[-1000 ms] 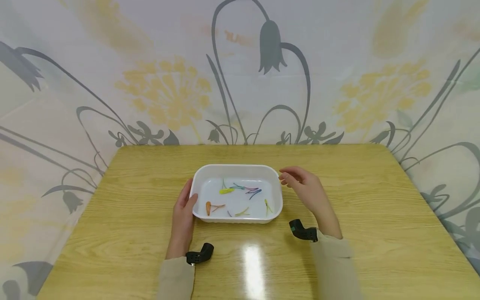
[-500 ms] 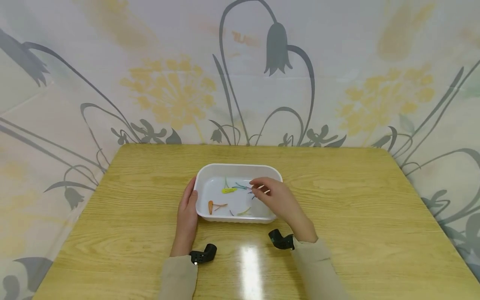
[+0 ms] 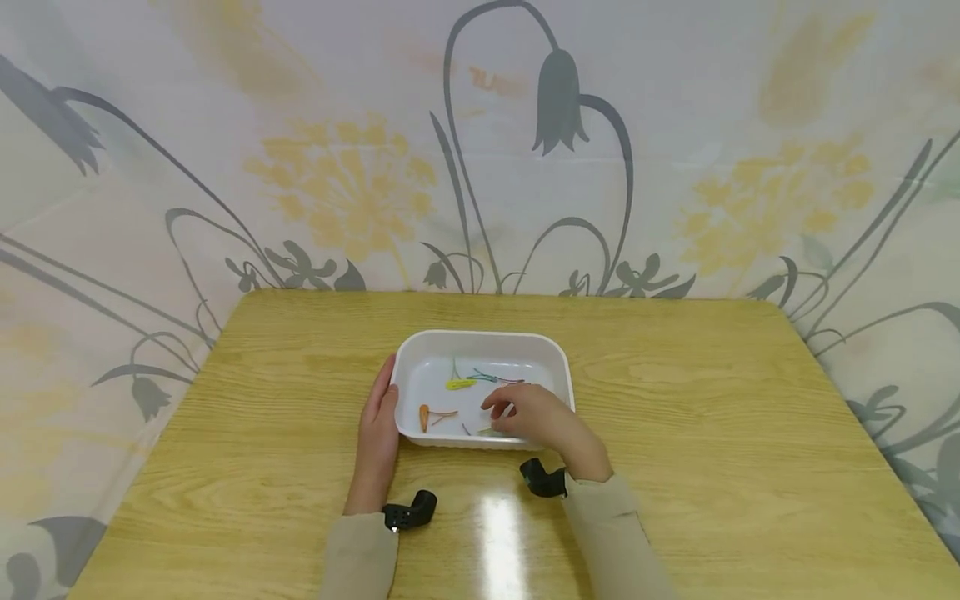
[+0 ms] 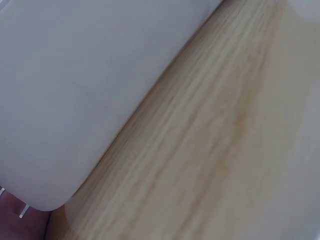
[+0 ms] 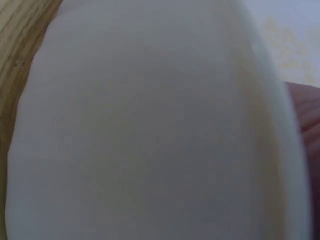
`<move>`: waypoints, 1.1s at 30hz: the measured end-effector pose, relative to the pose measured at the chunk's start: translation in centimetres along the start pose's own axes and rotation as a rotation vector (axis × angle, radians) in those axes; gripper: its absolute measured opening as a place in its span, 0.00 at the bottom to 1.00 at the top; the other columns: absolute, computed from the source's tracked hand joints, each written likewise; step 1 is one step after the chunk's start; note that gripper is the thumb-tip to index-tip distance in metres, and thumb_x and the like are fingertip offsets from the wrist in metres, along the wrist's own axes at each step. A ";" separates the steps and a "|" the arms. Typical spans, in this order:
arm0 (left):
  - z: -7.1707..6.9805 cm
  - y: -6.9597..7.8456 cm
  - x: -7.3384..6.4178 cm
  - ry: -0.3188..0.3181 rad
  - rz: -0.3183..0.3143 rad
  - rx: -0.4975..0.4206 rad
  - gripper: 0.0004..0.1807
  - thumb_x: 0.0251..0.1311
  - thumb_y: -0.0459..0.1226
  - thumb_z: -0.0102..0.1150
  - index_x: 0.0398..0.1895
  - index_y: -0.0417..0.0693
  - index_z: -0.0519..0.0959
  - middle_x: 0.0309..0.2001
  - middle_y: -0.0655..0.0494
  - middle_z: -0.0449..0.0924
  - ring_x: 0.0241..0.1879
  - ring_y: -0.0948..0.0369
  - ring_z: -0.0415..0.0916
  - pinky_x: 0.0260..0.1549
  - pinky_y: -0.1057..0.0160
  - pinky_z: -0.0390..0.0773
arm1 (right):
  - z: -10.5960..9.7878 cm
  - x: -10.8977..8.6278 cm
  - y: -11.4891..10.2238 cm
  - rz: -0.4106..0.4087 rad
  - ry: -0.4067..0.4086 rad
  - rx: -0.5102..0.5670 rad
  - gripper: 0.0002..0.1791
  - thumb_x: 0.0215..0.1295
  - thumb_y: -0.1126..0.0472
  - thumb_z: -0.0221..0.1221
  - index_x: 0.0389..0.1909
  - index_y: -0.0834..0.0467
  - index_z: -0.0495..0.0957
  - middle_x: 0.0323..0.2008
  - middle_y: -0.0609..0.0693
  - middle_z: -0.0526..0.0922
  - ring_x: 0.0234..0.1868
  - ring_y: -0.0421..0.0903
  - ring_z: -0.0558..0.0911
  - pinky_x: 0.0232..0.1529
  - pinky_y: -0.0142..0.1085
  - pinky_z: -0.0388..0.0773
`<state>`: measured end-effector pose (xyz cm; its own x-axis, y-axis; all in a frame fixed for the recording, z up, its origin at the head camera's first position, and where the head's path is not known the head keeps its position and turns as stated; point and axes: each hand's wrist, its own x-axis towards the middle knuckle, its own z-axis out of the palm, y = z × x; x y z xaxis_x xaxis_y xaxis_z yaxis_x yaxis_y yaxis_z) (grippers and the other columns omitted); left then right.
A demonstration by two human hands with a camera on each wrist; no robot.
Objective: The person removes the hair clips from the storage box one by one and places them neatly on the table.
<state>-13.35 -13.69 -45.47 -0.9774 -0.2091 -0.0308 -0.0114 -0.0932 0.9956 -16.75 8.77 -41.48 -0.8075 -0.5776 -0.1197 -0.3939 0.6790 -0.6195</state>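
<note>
In the head view my left hand point(image 3: 377, 429) grips the left end of a white plastic tray point(image 3: 558, 358), its thumb by the rim and its fingers along the outer wall. My right hand point(image 3: 543, 419) reaches over the tray's front right rim, fingers bent down and thumb apart from them, close over a pale yellow hair clip point(image 3: 486, 432). That clip is partly covered by the hand. Further hair clips lie in the tray: a yellow one point(image 3: 460, 384), a teal one point(image 3: 482, 377), a pink one point(image 3: 510, 381) and an orange one point(image 3: 424, 417). Both wrist views mostly show the tray's outer wall point(image 4: 90, 90).
The tray stands on a wood-grain table point(image 3: 697, 400). Behind it rises a cloth backdrop point(image 3: 660, 167) with flower prints. Black wrist cameras point(image 3: 411, 510) sit on both forearms, just in front of the tray.
My right hand has moved from outside the tray's right end, in over the clips, then toward the front rim. The left hand has kept its grip on the tray.
</note>
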 end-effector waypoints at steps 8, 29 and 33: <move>0.4 1.5 -0.8 -0.012 0.003 0.045 0.22 0.69 0.38 0.31 0.66 0.57 0.58 0.64 0.69 0.55 0.62 0.72 0.50 0.60 0.68 0.53 | 0.3 0.2 -0.3 0.019 -0.030 -0.070 0.08 0.53 0.61 0.61 0.36 0.53 0.80 0.29 0.40 0.78 0.33 0.39 0.74 0.38 0.35 0.70; -0.2 -1.0 0.3 -0.013 0.044 0.034 0.20 0.67 0.47 0.35 0.63 0.69 0.61 0.62 0.75 0.56 0.62 0.73 0.51 0.60 0.66 0.55 | 0.6 0.7 -0.4 0.160 0.050 -0.141 0.05 0.47 0.67 0.60 0.25 0.54 0.78 0.25 0.42 0.75 0.30 0.42 0.70 0.35 0.35 0.68; -0.2 -1.1 0.3 -0.019 0.048 0.031 0.21 0.67 0.47 0.35 0.63 0.69 0.60 0.63 0.74 0.56 0.62 0.72 0.51 0.60 0.66 0.55 | 0.7 0.6 -0.4 0.171 0.080 -0.153 0.05 0.48 0.68 0.58 0.23 0.53 0.78 0.25 0.43 0.76 0.29 0.41 0.71 0.34 0.34 0.68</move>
<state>-13.60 -13.87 -46.55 -0.9808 -0.1942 0.0180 0.0290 -0.0538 0.9981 -16.80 7.81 -41.80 -0.8980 -0.4147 -0.1472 -0.3053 0.8280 -0.4703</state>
